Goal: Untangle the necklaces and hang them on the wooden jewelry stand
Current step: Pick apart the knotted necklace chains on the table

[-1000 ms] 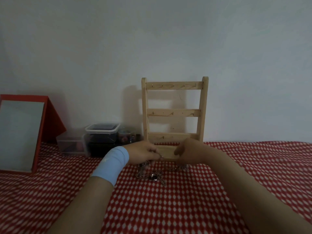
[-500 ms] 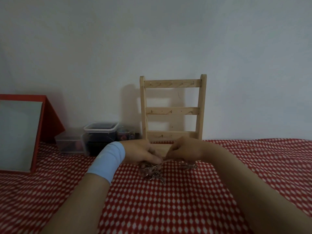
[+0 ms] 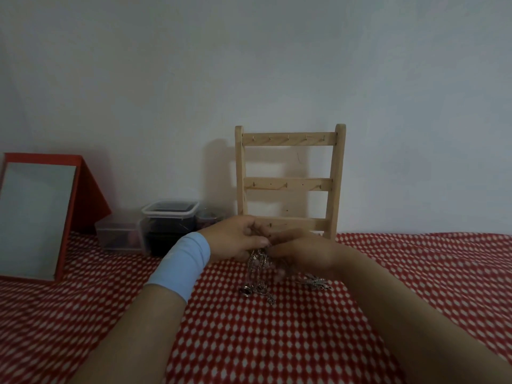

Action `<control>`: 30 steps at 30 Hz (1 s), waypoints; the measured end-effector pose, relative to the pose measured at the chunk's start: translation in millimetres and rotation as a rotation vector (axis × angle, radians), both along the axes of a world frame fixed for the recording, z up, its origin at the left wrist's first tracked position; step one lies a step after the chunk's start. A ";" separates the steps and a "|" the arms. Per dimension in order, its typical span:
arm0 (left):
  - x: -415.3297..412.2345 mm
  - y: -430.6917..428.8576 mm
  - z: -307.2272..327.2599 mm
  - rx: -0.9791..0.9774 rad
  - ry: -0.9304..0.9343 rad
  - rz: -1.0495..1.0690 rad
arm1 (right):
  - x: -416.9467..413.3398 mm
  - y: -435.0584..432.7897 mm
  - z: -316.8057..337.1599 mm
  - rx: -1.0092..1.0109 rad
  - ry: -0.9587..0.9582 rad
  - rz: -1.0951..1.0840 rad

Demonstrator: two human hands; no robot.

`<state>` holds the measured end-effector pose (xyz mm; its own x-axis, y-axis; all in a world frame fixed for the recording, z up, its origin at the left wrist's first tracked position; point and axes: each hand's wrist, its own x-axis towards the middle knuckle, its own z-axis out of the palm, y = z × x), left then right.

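Left hand (image 3: 235,241): fingers curled, pinching the top of the necklaces (image 3: 257,268); pale blue wristband (image 3: 181,263) on the wrist.
Right hand (image 3: 306,254): curled over the same tangle, gripping its chains.
Tangle: a silver knot hanging between both hands, pendants touching the red checked cloth (image 3: 277,342).
Wooden jewelry stand (image 3: 288,139): upright just behind the hands, hooks bare, base hidden by them.
Left of stand: small jar (image 3: 207,217), lidded tub (image 3: 169,214), clear box (image 3: 119,236), red-framed mirror (image 3: 36,217).

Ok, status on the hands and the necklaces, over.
Left hand, right hand both pinching tangled necklaces. Wooden stand behind, nothing hung yet. Nothing blocking it.
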<state>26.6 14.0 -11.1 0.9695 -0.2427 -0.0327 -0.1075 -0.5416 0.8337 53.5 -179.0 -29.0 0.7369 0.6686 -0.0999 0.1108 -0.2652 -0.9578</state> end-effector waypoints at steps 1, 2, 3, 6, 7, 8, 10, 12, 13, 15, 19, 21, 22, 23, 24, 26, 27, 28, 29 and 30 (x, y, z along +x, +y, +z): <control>0.3 1.3 -0.1 0.001 -0.009 0.008 | 2.7 -0.2 -2.2 -0.039 -0.030 -0.027; 0.7 2.6 0.0 0.038 -0.028 0.016 | 4.7 -0.1 -3.1 -0.098 -0.081 -0.059; 1.5 3.8 0.1 0.094 -0.052 0.025 | 5.0 0.3 -2.1 -0.156 -0.141 -0.089; 2.6 4.4 0.3 0.188 -0.083 0.037 | 2.0 1.3 0.4 -0.193 -0.222 -0.125; 2.3 4.1 0.2 0.171 -0.082 0.038 | -0.7 1.5 1.7 -0.168 -0.214 -0.131; 1.8 3.6 0.9 0.156 -0.099 0.046 | -2.4 1.5 2.5 -0.144 -0.211 -0.143; 2.1 2.6 3.8 0.131 -0.160 0.070 | -6.6 1.2 4.8 -0.112 -0.222 -0.179; 1.5 -0.5 5.4 0.086 -0.200 0.074 | -8.3 1.0 5.3 -0.097 -0.254 -0.212; 1.5 -2.3 5.3 0.079 -0.222 0.073 | -8.8 0.9 6.2 -0.103 -0.273 -0.220; 2.5 -5.0 4.4 0.084 -0.280 0.090 | -8.5 -0.7 6.7 -0.136 -0.300 -0.216; 3.6 -5.5 2.7 0.113 -0.331 0.104 | -7.0 -4.5 7.0 -0.061 -0.231 -0.201; 3.1 -5.7 1.3 0.168 -0.325 0.099 | -4.4 -3.6 7.0 0.052 -0.171 -0.243; 3.2 -5.6 0.7 0.179 -0.338 0.108 | -2.8 -2.7 6.8 0.081 -0.169 -0.276; 3.5 -5.3 0.6 0.180 -0.359 0.120 | -1.9 -1.7 6.8 0.088 -0.191 -0.305; 3.9 -4.6 0.7 0.171 -0.387 0.134 | -0.3 -1.1 6.0 0.078 -0.225 -0.319; 3.0 -4.3 2.8 0.139 -0.415 0.148 | 1.3 -1.5 5.4 0.061 -0.249 -0.293; 2.4 -4.3 3.6 0.111 -0.401 0.145 | 1.3 -2.5 5.9 0.068 -0.227 -0.256; 2.7 -3.8 3.5 0.067 -0.365 0.133 | 1.1 -4.3 7.2 0.075 -0.195 -0.210; 2.4 -3.9 2.8 0.018 -0.315 0.120 | 0.9 -6.3 8.6 0.073 -0.164 -0.161; 2.3 -4.2 1.5 -0.032 -0.261 0.110 | 0.9 -7.9 10.1 0.061 -0.146 -0.111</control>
<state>28.9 9.7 -9.6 0.9647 -0.1328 0.2274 -0.2629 -0.5354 0.8027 54.4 -186.9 -18.9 0.8100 0.5841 0.0521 0.2233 -0.2251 -0.9484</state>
